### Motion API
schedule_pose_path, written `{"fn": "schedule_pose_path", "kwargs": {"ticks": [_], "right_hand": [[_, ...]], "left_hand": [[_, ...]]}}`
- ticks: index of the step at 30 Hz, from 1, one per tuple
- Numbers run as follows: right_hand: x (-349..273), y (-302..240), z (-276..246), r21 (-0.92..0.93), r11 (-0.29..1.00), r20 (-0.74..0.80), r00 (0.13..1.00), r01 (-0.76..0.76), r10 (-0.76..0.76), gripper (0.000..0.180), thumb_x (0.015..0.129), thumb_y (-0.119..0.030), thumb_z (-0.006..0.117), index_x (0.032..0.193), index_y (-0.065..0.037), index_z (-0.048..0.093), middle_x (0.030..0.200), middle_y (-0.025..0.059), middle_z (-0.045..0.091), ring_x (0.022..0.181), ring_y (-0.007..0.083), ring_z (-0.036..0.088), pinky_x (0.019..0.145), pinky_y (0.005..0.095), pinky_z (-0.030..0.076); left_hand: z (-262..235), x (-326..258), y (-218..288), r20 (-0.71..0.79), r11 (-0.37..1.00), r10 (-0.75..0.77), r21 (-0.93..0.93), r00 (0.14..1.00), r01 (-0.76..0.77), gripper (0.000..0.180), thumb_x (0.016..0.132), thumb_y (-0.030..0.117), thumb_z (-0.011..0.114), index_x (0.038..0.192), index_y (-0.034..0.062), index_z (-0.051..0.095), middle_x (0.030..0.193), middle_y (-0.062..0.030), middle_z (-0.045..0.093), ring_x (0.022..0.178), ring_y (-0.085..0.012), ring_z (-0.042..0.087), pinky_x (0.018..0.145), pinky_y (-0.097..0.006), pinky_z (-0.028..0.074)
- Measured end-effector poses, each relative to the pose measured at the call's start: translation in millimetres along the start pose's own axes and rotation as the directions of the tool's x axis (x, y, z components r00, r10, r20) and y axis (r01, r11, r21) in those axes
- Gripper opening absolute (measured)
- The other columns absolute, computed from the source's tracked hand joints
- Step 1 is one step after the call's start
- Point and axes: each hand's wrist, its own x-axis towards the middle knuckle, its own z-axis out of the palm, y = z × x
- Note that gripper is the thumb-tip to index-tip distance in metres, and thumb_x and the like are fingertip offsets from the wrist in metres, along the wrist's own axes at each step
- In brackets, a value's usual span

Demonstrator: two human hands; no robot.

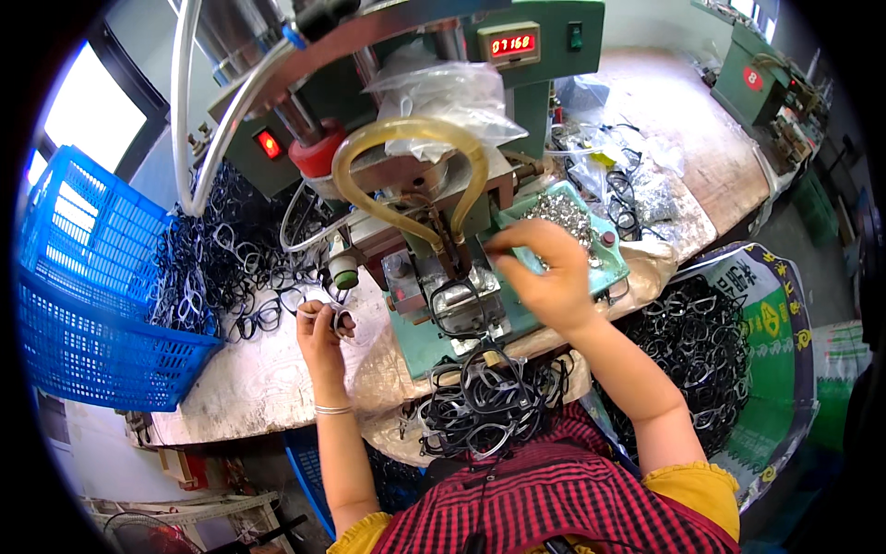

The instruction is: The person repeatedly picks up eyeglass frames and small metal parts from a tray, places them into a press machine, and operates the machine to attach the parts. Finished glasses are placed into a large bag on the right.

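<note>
My left hand [323, 334] is closed around a grey-and-dark eyeglass frame [341, 320], left of the press. My right hand [546, 268] is raised beside the press head, its thumb and fingertips pinched together and slightly blurred. Whatever they hold, if anything, is too small to make out. Behind and below that hand sits a green tray [614, 265] heaped with small shiny metal parts [561, 214]. A dark eyeglass frame [449, 334] hangs at the metal fixture under the press head. Many more eyeglass frames [489, 397] lie piled at the table's front edge, before my lap.
The green press [544, 88] carries a lit counter [513, 44] and a looped yellowish hose [346, 171]. At left, a blue basket [101, 337] tilts beside heaped frames [226, 240]. A large sack [784, 369] of frames stands at right. Another green machine [752, 78] is farther back.
</note>
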Motion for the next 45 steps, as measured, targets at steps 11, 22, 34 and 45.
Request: {"fn": "schedule_pose_path", "kwargs": {"ticks": [11, 22, 34, 45], "right_hand": [[-9, -12, 33, 0.516, 0.791, 0.011, 0.926, -0.329, 0.377, 0.044, 0.08, 0.001, 0.072, 0.12, 0.002, 0.052, 0.092, 0.0061, 0.068, 0.092, 0.0118, 0.064, 0.089, 0.0266, 0.047], [-8, 6, -23, -0.178, 0.977, 0.121, 0.983, -0.118, 0.141, 0.03, 0.082, -0.013, 0.071, 0.111, -0.005, 0.069, 0.119, 0.0176, 0.067, 0.118, 0.0326, 0.061, 0.103, 0.0418, 0.045], [-26, 93, -31, -0.538, 0.812, 0.377, 0.926, 0.224, -0.006, 0.021, 0.078, -0.013, 0.069, 0.097, -0.006, 0.062, 0.127, 0.0166, 0.059, 0.127, 0.0376, 0.051, 0.094, 0.0485, 0.048], [-32, 85, -56, -0.184, 0.925, -0.169, 0.937, -0.334, 0.305, 0.01, 0.081, -0.003, 0.069, 0.09, 0.0, 0.065, 0.08, 0.0051, 0.067, 0.076, 0.0135, 0.063, 0.076, 0.0276, 0.05]], "left_hand": [[102, -43, 88, 0.188, 0.835, 0.546, -0.196, 0.817, -0.513, 0.016, 0.104, 0.016, 0.051, 0.11, 0.0036, 0.058, 0.107, -0.0144, 0.063, 0.089, -0.0213, 0.064, 0.069, -0.031, 0.053], [138, -67, 92, 0.686, 0.394, 0.544, 0.301, 0.484, -0.869, 0.01, 0.089, 0.005, 0.064, 0.097, 0.0055, 0.071, 0.094, -0.0133, 0.072, 0.081, -0.0256, 0.068, 0.082, -0.042, 0.056], [156, -62, 76, 0.837, 0.32, 0.437, 0.198, 0.33, -0.926, 0.027, 0.07, 0.006, 0.078, 0.097, 0.0096, 0.075, 0.103, -0.0073, 0.074, 0.088, -0.034, 0.065, 0.084, -0.047, 0.053], [17, -55, 69, 0.186, 0.124, 0.752, 0.902, 0.632, -0.413, 0.018, 0.085, 0.0, 0.069, 0.102, 0.0051, 0.068, 0.105, -0.0111, 0.072, 0.1, -0.029, 0.067, 0.102, -0.048, 0.042]]}}
